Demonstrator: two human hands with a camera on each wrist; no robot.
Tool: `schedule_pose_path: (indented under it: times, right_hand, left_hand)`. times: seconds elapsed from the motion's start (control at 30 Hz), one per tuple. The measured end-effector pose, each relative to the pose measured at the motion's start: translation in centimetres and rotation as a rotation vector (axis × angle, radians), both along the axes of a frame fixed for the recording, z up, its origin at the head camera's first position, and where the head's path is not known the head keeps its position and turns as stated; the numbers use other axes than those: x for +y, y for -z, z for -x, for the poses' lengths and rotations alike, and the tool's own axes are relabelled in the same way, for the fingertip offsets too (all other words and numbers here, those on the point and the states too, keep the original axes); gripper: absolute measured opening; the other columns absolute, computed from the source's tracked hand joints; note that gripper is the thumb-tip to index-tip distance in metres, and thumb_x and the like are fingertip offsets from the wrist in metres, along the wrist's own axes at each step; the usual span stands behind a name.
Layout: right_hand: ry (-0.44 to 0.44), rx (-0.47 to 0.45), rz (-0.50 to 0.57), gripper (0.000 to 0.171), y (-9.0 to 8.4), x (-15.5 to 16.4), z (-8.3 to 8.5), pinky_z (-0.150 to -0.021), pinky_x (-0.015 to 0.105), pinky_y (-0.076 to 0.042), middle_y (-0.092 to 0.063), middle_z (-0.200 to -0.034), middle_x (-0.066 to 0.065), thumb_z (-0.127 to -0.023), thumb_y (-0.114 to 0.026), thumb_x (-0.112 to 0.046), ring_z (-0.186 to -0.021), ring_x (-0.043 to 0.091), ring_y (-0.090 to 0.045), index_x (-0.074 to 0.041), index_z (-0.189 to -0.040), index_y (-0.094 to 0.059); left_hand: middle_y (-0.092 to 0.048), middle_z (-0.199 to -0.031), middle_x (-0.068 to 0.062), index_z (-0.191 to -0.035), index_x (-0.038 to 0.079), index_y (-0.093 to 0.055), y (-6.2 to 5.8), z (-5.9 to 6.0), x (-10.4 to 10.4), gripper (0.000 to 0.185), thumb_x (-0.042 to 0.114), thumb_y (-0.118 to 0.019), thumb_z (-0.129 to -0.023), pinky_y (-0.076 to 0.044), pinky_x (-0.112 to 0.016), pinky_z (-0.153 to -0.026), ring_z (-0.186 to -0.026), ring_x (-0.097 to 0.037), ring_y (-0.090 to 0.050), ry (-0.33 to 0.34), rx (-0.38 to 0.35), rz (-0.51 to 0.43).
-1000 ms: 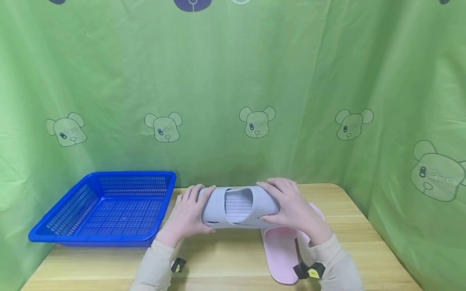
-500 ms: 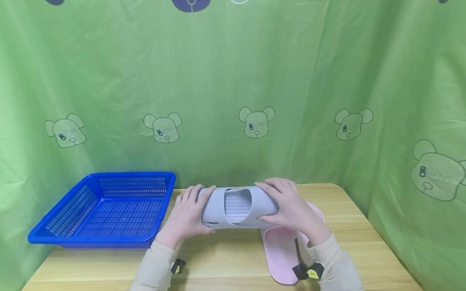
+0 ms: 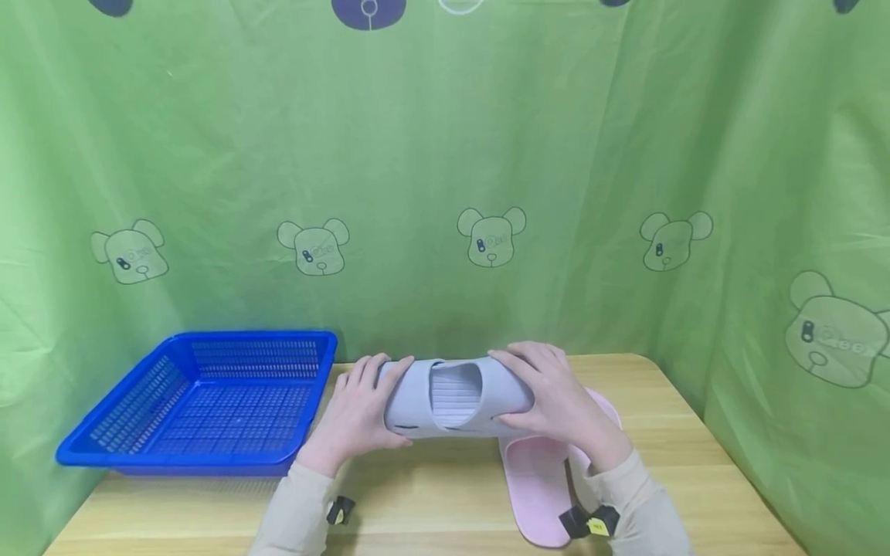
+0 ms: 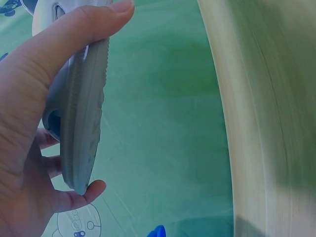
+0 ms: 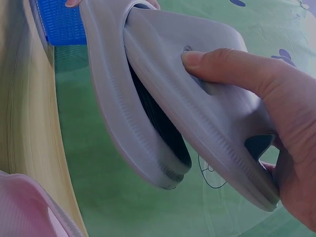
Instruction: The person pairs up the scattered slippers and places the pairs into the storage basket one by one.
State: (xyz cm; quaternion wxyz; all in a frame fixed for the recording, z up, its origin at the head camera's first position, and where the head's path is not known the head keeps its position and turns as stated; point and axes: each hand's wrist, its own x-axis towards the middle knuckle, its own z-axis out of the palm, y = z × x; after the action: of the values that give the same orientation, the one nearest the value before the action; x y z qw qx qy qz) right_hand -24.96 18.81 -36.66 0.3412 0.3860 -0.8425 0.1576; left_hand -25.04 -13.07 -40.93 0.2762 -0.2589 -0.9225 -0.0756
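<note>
Both hands clasp a grey rubber slipper (image 3: pixel 455 398) sideways above the wooden table (image 3: pixel 431 494): the left hand (image 3: pixel 356 417) curls round one end, the right hand (image 3: pixel 556 401) round the other. Just beneath lies a pink slipper (image 3: pixel 535 486); a blue plastic mesh basket (image 3: pixel 202 401) sits left.

A staged recording corner, probably indoors. A green bear-printed fabric curtain (image 3: pixel 445 177) wraps around a small light wooden table (image 3: pixel 431 494).
</note>
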Motion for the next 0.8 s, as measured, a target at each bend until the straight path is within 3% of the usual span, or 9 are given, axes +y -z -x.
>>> schedule_pose_path:
  times: [0.8]
  right_hand:
    - [0.008, -0.03, 0.022, 0.087, 0.04, -0.03, 0.0, -0.098, 0.054, -0.04, -0.061, -0.122, 0.01, -0.051, -0.091, -0.039, -0.113, 0.03, -0.054, -0.013, -0.128, -0.06]
  left_hand:
    - [-0.049, -0.134, -0.01, -0.15, 0.031, -0.032, -0.04, 0.04, -0.15, 0.125, 0.067, -0.086, -0.044, -0.048, -0.05, -0.092, -0.124, -0.034, -0.047, -0.005, 0.014, 0.008]
